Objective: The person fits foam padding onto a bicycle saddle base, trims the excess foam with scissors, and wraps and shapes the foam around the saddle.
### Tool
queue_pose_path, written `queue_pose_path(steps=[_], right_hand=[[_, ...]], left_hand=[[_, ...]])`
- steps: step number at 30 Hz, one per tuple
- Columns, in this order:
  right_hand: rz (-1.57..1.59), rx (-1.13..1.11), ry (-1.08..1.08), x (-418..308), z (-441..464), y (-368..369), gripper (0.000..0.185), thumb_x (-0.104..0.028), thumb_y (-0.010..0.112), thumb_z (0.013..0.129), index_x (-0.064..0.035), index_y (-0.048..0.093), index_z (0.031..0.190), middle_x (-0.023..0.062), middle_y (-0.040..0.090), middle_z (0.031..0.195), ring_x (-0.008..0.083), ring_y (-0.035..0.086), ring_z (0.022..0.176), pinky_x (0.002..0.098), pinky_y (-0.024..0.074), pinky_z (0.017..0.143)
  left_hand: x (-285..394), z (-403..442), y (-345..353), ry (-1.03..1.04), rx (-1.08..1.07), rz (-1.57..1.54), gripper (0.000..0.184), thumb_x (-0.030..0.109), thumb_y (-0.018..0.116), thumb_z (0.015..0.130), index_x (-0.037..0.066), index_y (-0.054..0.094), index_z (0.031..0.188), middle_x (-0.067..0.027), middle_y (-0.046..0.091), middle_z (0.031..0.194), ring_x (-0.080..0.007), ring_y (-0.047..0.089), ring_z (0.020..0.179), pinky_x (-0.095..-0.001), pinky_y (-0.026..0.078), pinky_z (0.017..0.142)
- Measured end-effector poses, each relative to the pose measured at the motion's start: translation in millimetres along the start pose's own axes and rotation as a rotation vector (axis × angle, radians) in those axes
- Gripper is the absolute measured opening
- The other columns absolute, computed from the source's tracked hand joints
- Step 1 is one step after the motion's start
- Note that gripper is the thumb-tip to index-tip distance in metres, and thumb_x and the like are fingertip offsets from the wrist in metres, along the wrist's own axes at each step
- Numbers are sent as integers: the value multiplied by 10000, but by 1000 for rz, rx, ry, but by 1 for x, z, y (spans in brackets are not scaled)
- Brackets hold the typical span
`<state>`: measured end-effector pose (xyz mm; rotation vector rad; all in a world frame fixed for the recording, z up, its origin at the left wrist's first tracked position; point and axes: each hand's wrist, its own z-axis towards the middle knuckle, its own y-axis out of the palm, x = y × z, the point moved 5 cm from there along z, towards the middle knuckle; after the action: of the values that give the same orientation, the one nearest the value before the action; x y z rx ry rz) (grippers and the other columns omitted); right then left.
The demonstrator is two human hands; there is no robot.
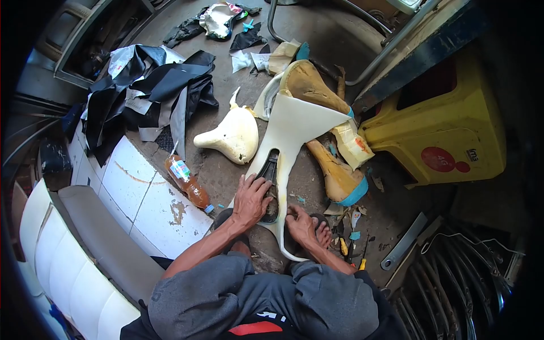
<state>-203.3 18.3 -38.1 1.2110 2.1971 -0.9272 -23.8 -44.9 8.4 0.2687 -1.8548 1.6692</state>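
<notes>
Where the white sheet (pixel 303 122) stretches over the floor (pixel 334 51), the left hand (pixel 250 199) rests, fingers spread, on the black frame (pixel 271 171) in its slot; the right hand (pixel 300 225) curls beside its edge, any grip unclear.

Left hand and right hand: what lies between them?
A narrow strip of the cream sheet and part of the black frame lie between the left hand and the right hand, in the head view.
</notes>
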Motion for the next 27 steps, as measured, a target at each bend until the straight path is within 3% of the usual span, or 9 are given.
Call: queue_pose_path(steps=[3, 8, 10, 12, 14, 17, 21, 24, 27], right_hand=[[-39, 209, -16, -5, 9, -13, 580, -139, 529, 849, -50, 495, 1421, 185, 629, 1189, 290, 651, 1049, 383, 501, 942], [60, 276, -157, -19, 16, -36, 538, -105, 525, 849, -36, 520, 1382, 177, 584, 1178, 275, 650, 1023, 368, 511, 916], [53, 301, -187, -25, 15, -44, 528, -96, 529, 853, -31, 521, 1377, 186, 571, 1185, 273, 648, 1010, 361, 514, 907], [60, 316, -220, -27, 14, -49, 520, -90, 527, 860, -23, 520, 1376, 189, 569, 1192, 269, 650, 1010, 361, 516, 908], [69, 331, -262, -33, 14, -52, 512, -84, 525, 866, -15, 519, 1374, 191, 566, 1199, 264, 651, 1010, 362, 517, 910], [118, 349, -248, -34, 13, -61, 488, -81, 517, 889, 12, 513, 1368, 183, 560, 1229, 236, 659, 1022, 372, 520, 923], [138, 333, -281, -33, 8, -65, 491, -86, 525, 895, 9, 509, 1377, 182, 560, 1240, 241, 657, 1020, 368, 520, 913], [130, 323, -277, -34, 11, -65, 492, -88, 536, 905, -6, 508, 1390, 173, 570, 1239, 246, 655, 1011, 365, 521, 899], [141, 290, -270, -42, 6, -61, 494, -88, 551, 911, -29, 510, 1400, 167, 585, 1217, 250, 652, 1002, 358, 523, 885]], left_hand=[[-4, -2, -1, -29, -37, 18, 498, 182, 755, 823, 75, 610, 1288, -127, 594, 1305, -398, 453, 1335, -597, 288, 1145], [-15, -5, -21, -37, 65, -143, 561, 312, 683, 912, 79, 540, 1402, -153, 534, 1433, -400, 419, 1387, -602, 242, 1175], [-30, -8, -24, -97, 137, -132, 511, 304, 628, 955, 66, 535, 1398, -196, 535, 1414, -399, 462, 1348, -540, 308, 1152], [-65, -15, -19, -479, 180, -334, 484, 286, 597, 965, 56, 537, 1386, -251, 533, 1391, -408, 489, 1314, -470, 373, 1104], [-83, -19, -15, -579, 127, -270, 477, 322, 564, 978, 32, 549, 1357, -279, 571, 1321, -408, 553, 1235, -432, 427, 1039], [-90, -22, -7, -767, -103, -427, 531, 450, 540, 973, 19, 611, 1275, -235, 695, 1113, -389, 667, 1040, -447, 500, 920], [-88, -21, -1, -735, -204, -525, 517, 470, 560, 959, 22, 666, 1193, -218, 715, 1079, -350, 686, 1009, -424, 511, 888], [-67, -10, -6, -637, -256, -637, 489, 454, 609, 943, 15, 686, 1144, -161, 720, 998, -239, 674, 914, -370, 513, 822], [-46, -2, -12, -558, -296, -720, 449, 414, 631, 944, 5, 671, 1128, -132, 688, 942, -208, 633, 879, -359, 503, 814]])
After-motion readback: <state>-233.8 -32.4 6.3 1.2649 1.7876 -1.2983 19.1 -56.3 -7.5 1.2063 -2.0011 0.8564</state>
